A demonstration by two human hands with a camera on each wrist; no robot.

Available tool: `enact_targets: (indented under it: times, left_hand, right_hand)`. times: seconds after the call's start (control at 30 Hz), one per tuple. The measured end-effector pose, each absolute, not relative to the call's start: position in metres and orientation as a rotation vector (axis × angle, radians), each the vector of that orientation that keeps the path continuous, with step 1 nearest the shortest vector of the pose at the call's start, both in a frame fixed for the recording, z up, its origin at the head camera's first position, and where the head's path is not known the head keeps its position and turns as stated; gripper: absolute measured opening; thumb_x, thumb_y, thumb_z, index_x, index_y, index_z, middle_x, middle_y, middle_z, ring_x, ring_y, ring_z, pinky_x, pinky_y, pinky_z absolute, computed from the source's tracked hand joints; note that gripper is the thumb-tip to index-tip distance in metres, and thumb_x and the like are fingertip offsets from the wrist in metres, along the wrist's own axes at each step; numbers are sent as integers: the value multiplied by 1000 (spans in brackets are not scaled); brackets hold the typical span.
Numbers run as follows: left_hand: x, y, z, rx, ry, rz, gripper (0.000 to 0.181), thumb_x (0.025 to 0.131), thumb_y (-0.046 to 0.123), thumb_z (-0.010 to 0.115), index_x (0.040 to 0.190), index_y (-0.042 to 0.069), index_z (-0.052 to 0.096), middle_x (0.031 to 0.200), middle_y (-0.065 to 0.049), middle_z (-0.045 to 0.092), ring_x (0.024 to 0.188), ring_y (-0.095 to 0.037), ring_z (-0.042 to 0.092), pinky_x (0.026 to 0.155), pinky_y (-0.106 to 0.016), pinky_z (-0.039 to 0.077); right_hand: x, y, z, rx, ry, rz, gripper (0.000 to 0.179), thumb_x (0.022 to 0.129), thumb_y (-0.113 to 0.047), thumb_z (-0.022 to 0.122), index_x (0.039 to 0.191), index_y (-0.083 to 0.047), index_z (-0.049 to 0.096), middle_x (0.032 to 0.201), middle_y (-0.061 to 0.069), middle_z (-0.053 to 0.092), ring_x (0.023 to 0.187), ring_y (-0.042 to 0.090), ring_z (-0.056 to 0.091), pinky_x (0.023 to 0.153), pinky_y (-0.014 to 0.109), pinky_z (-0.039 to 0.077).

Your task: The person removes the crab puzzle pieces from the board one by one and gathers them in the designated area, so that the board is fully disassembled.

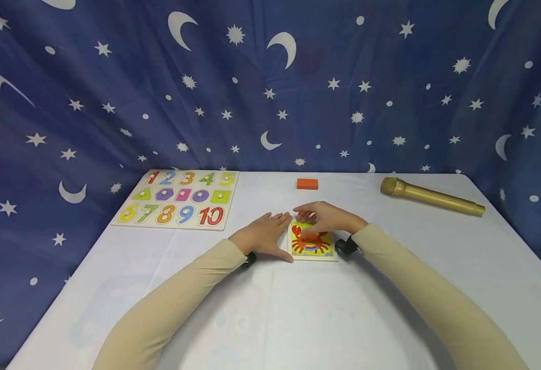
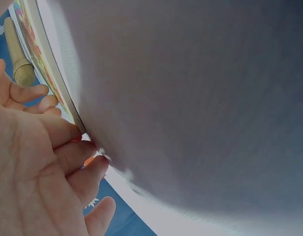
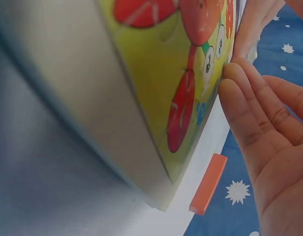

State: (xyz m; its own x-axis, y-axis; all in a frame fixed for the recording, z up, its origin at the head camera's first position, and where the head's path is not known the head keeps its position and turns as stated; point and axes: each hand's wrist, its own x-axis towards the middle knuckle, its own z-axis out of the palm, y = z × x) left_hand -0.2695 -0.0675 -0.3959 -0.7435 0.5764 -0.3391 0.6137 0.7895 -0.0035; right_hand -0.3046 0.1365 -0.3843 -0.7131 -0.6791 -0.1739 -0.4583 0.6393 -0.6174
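A small square crab puzzle [image 1: 311,248], with a red crab on a yellow ground in a pale wooden frame, lies flat on the white table. My left hand [image 1: 262,236] rests along its left edge, fingers stretched forward and thumb by the near left corner. Over the puzzle's upper part is my right hand [image 1: 329,218], its fingers lightly bent. In the right wrist view, the right fingertips [image 3: 230,86] are right at the picture's surface. The left wrist view has the left fingers [image 2: 75,155] beside the frame's edge [image 2: 68,101].
Behind the puzzle sits an orange block [image 1: 307,184]. A number and shape peg board [image 1: 230,205] lies at the back left, and a gold microphone [image 1: 437,198] at the back right. A blue curtain [image 1: 317,61] with moons and stars hangs behind the table [image 1: 307,318].
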Motion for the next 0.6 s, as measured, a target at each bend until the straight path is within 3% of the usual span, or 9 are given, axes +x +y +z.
enact_targets:
  times: [0.6]
  left_hand:
    - [-269, -66, -395, 888, 2670, -199, 112, 73, 80, 49, 152, 10, 10, 159, -5, 11, 147, -21, 15, 121, -41, 12]
  right_hand:
    - [-302, 127, -381, -887, 2553, -629, 65, 78, -24, 77, 131, 2, 51, 107, 9, 65, 99, 19, 60, 95, 35, 52]
